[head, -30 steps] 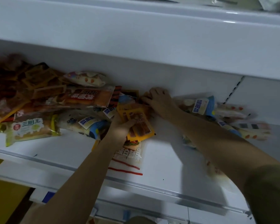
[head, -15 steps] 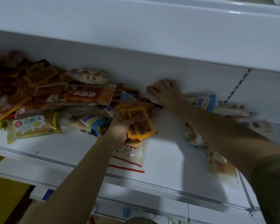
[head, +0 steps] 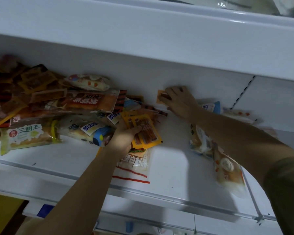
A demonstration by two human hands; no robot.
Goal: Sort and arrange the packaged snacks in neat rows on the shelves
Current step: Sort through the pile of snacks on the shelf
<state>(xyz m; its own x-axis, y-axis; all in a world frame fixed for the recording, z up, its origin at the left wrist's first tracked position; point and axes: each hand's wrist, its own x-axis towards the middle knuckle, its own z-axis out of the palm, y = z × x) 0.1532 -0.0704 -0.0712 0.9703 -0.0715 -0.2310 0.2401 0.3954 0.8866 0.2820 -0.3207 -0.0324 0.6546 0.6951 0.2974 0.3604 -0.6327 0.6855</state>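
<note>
head view: white shelf point(head: 173, 168) carries a loose heap of packaged snacks point(head: 46, 109) across its left half, unsorted and overlapping; left hand point(head: 126, 134) sits at the heap's right edge, thumb curled over the face of a small stack of yellow sachets point(head: 145, 130), pinching it against the fingers beneath; those fingers are hidden, so their spread cannot be told; under the stack lies a clear packet with red stripes point(head: 136, 168), flat on the shelf; right hand point(head: 177, 100) is at the back wall, fingers close together and bent over a small orange sachet point(head: 160, 97), holding it upright against the wall; a blue-and-white bun packet point(head: 93, 131) lies just left of the left hand; a green-edged sandwich packet point(head: 27, 136) lies at the heap's front left; pale bun packets point(head: 226, 167) lie under the right forearm, near the shelf's right end; image slightly blurred.
</note>
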